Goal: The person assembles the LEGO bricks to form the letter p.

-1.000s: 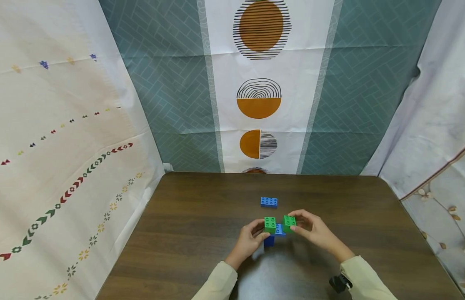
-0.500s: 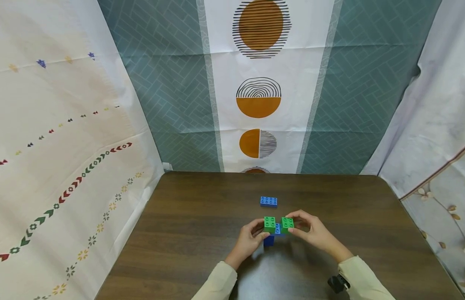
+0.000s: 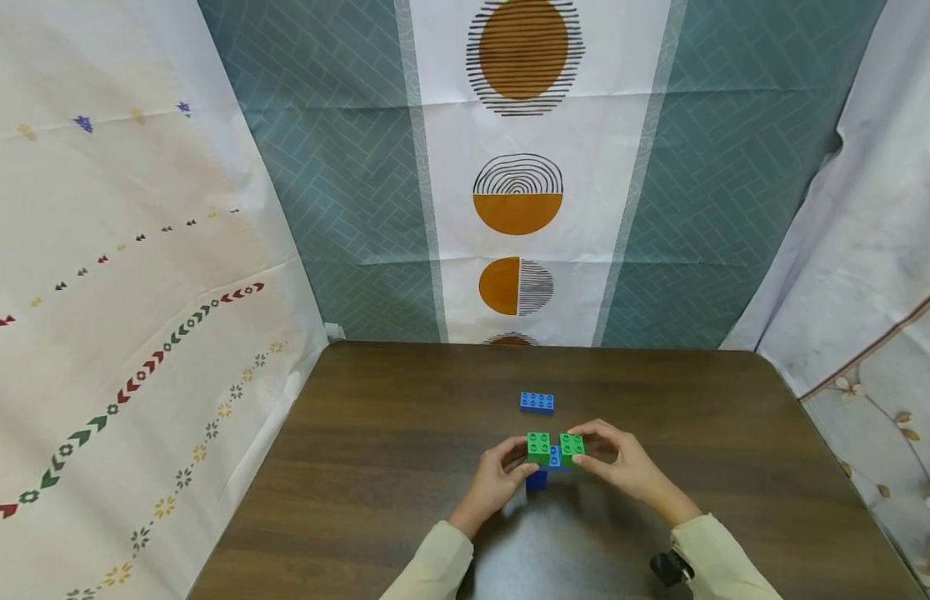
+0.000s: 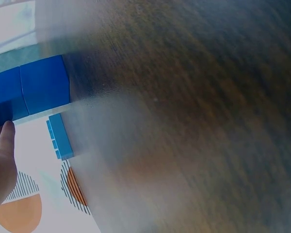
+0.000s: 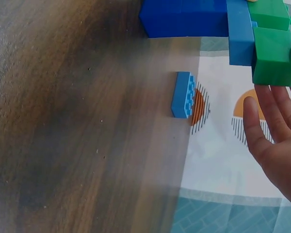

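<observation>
Crossbar brick (image 5: 240, 36), light blue, lies with its long axis running left to right in the head view and carries the left green block (image 3: 538, 448) on its left end. The right green block (image 3: 572, 448) is at its right end, studs up; whether it is seated fully cannot be told. The right hand (image 3: 628, 469), nearer to that end, is on the crossbar brick's right and pinches the right green block between thumb and fingers, so the block lies to the hand's left. On the crossbar brick's left, the left hand (image 3: 497, 482) pinches the left green block. A dark-blue column (image 3: 536, 481) stands under the crossbar brick's left end. Beyond the crossbar brick, well apart, a loose blue brick (image 3: 537, 403) lies parallel to it on the brown table (image 3: 360, 500); farther beyond hangs a patterned cloth (image 3: 453, 300).
</observation>
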The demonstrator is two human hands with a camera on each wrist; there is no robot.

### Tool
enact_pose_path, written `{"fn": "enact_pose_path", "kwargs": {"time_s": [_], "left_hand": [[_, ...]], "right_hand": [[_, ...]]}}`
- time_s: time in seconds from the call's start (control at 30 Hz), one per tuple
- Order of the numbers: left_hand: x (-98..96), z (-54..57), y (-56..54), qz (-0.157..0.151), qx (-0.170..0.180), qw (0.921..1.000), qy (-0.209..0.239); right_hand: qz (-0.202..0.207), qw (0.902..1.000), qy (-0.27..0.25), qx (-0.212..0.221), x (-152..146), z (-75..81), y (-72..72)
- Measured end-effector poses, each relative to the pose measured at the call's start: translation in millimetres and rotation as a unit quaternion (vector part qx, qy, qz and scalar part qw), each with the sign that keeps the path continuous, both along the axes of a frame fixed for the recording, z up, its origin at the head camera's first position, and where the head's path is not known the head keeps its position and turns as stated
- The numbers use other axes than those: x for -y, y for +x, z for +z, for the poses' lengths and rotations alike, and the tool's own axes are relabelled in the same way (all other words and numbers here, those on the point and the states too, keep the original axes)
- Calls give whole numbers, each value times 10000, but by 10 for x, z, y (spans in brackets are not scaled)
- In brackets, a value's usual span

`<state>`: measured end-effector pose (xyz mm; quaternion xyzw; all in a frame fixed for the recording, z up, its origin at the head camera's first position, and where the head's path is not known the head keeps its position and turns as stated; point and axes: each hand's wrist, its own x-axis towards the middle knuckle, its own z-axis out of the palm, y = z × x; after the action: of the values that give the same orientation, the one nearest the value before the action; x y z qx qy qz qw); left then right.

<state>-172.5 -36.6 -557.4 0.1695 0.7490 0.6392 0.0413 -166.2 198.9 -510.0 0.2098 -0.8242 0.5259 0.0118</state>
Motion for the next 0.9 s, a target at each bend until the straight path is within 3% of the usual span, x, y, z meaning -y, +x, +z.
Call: {"fn": "enact_pose_path", "kwargs": {"time_s": [0.1,0.13,0.3,0.33,0.47,0.67,0.9], "left_hand": [[4,41,22,7,28,10000,2],[4,82,40,-4,17,10000,6],[2,84,50,-15,42,10000,-49],[4,39,35,-23,50,10000,-52],[14,-18,21,-31,18,10000,-54],[7,-5,20,-6,7,10000,31],[-9,-20,3,17,-143,9999,71]], "right_hand": [[-5,10000,-21,41,-4,-6,-1],[31,10000,-23,43,4,37,15],[227,9997,-11,39,47,275,97],[257,9997,-9,45,56,317,112],[266,9996,29,-8,44,257,64],[77,9998,38,158,-30,76,-98],[-160,9995,-125,225,-61,60,-317]]}}
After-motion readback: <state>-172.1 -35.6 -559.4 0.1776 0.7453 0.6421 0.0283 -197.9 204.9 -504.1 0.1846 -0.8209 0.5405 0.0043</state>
